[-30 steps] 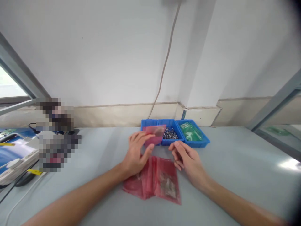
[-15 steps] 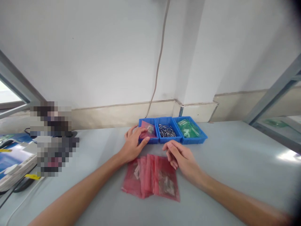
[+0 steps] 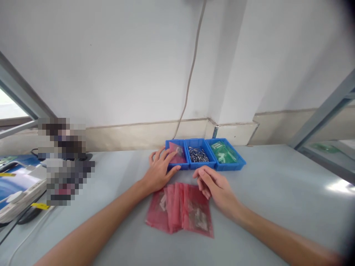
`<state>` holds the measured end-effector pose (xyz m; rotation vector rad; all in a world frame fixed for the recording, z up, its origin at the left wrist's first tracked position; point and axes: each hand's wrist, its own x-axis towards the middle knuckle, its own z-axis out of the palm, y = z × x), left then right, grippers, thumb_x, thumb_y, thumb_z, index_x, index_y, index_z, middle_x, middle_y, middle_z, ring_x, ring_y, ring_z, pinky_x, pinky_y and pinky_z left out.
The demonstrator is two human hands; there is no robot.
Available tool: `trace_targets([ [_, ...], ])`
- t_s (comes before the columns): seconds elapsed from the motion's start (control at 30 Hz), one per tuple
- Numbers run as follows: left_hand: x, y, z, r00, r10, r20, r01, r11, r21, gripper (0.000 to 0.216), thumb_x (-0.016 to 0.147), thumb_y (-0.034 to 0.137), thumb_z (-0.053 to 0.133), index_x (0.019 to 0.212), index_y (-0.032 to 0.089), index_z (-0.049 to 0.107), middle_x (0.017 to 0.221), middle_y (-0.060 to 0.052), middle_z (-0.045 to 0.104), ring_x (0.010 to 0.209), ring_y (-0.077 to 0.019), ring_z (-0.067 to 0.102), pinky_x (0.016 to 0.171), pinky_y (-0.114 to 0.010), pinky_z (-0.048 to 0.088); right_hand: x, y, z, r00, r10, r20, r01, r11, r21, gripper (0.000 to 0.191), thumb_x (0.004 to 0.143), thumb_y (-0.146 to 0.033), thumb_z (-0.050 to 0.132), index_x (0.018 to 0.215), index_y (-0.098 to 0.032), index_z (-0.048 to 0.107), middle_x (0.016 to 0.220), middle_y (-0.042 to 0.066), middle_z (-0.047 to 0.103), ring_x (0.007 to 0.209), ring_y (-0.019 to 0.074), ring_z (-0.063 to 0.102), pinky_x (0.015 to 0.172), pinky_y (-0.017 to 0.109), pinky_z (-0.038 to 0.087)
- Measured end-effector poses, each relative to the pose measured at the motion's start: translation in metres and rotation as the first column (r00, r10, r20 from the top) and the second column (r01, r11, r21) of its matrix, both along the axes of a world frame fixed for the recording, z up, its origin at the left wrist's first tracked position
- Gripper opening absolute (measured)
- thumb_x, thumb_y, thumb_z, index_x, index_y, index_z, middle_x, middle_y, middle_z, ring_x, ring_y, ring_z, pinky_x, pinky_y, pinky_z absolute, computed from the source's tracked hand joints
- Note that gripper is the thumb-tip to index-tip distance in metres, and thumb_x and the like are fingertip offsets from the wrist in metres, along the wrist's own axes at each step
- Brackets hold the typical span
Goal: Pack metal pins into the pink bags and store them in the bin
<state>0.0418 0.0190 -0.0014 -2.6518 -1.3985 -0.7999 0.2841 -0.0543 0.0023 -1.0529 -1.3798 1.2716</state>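
Note:
My left hand (image 3: 158, 170) rests open against the near left corner of the leftmost blue bin (image 3: 172, 167), fingers spread, holding nothing. A red bag (image 3: 177, 153) lies inside that bin. My right hand (image 3: 213, 184) lies on the table with fingers loosely curled, touching the top edge of a fanned stack of red plastic bags (image 3: 181, 210) that hold small metal parts. The middle blue bin (image 3: 198, 154) holds metal pins; the right bin (image 3: 224, 152) holds green bags.
The grey table (image 3: 277, 192) runs to a white wall with a hanging cable (image 3: 191, 81). A white and blue device (image 3: 16, 184) with cords sits at the left. A metal frame post (image 3: 324, 114) stands at the right.
My left hand carried a red bag to the leftmost bin, dropped it in and let go; it now lies open at the bin's corner. My right hand barely moved.

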Motion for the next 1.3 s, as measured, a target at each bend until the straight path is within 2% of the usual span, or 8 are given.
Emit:
trace_targets([
  [0.1,0.001,-0.002,0.0,1.0,0.001,-0.002,-0.001,0.999,0.05,0.052,0.108,0.055,0.053,0.151,0.026,0.053,0.17,-0.016,0.035,0.154,-0.0369,0.036,0.121,-0.06,0.03,0.0,0.0,0.0,1.0,-0.005,0.013,0.004,1.0,0.007,0.046,0.105,-0.064,0.054,0.095,-0.021,0.065,0.067,-0.004,0.055,0.051,0.0094,0.046,0.049,0.024,0.036],
  [0.27,0.002,-0.003,-0.001,0.999,-0.031,-0.012,0.032,0.996,0.081,0.036,0.109,0.046,0.055,0.139,0.026,0.059,0.143,-0.009,0.065,0.151,-0.0343,0.041,0.12,-0.057,0.03,0.001,0.002,-0.004,1.0,0.007,0.029,-0.008,1.0,0.02,0.043,0.106,-0.062,0.052,0.097,-0.021,0.065,0.068,-0.005,0.055,0.051,0.0098,0.046,0.049,0.024,0.035],
  [0.5,0.0,-0.003,-0.003,0.993,-0.121,0.014,0.118,0.985,0.127,0.023,0.111,0.031,0.053,0.132,0.026,0.063,0.137,-0.007,0.07,0.142,-0.0286,0.052,0.118,-0.052,0.033,0.003,0.0,-0.005,0.98,-0.017,0.197,-0.002,0.995,0.096,0.038,0.11,-0.055,0.047,0.098,-0.023,0.064,0.072,-0.004,0.056,0.061,0.0139,0.051,0.058,0.028,0.041],
  [0.7,0.001,-0.004,0.001,0.968,-0.233,0.091,0.23,0.972,0.048,0.023,0.112,0.028,0.048,0.127,0.022,0.064,0.127,-0.009,0.069,0.122,-0.0246,0.061,0.108,-0.044,0.05,0.002,-0.01,0.006,0.856,-0.001,0.517,-0.126,0.969,0.211,0.018,0.106,-0.043,0.06,0.107,-0.026,0.065,0.101,0.002,0.066,0.09,0.0214,0.06,0.081,0.034,0.048],
  [0.83,0.001,-0.004,0.003,0.958,-0.258,0.124,0.256,0.966,0.03,0.023,0.111,0.026,0.049,0.129,0.023,0.064,0.127,-0.01,0.067,0.123,-0.0255,0.06,0.11,-0.046,0.051,0.001,-0.014,0.008,0.758,0.006,0.652,-0.192,0.957,0.215,0.023,0.1,-0.047,0.071,0.111,-0.028,0.066,0.116,0.005,0.064,0.108,0.0268,0.058,0.094,0.039,0.047],
  [0.97,0.001,-0.003,0.002,0.961,-0.255,0.11,0.254,0.967,0.024,0.022,0.11,0.025,0.051,0.129,0.022,0.064,0.128,-0.01,0.067,0.124,-0.026,0.06,0.111,-0.047,0.051,0.001,-0.011,0.006,0.737,-0.004,0.675,-0.202,0.953,0.226,0.027,0.1,-0.052,0.07,0.109,-0.026,0.066,0.114,0.006,0.065,0.109,0.0281,0.057,0.095,0.041,0.046],
  [1.17,0.0,-0.003,0.002,0.965,-0.238,0.107,0.235,0.971,0.04,0.023,0.11,0.028,0.053,0.129,0.022,0.064,0.129,-0.01,0.068,0.123,-0.0254,0.061,0.11,-0.046,0.051,0.003,-0.008,0.008,0.748,0.002,0.664,-0.168,0.968,0.187,0.013,0.102,-0.038,0.071,0.102,-0.025,0.066,0.107,0.004,0.065,0.101,0.0258,0.058,0.09,0.038,0.045],
  [1.3,0.0,-0.005,0.004,0.962,-0.24,0.13,0.238,0.971,0.031,0.025,0.112,0.032,0.049,0.131,0.022,0.063,0.13,-0.009,0.068,0.124,-0.0245,0.061,0.11,-0.045,0.049,0.003,-0.007,0.009,0.752,-0.026,0.658,-0.135,0.972,0.193,0.016,0.098,-0.039,0.075,0.096,-0.025,0.066,0.101,0.004,0.066,0.1,0.027,0.058,0.087,0.038,0.045],
])
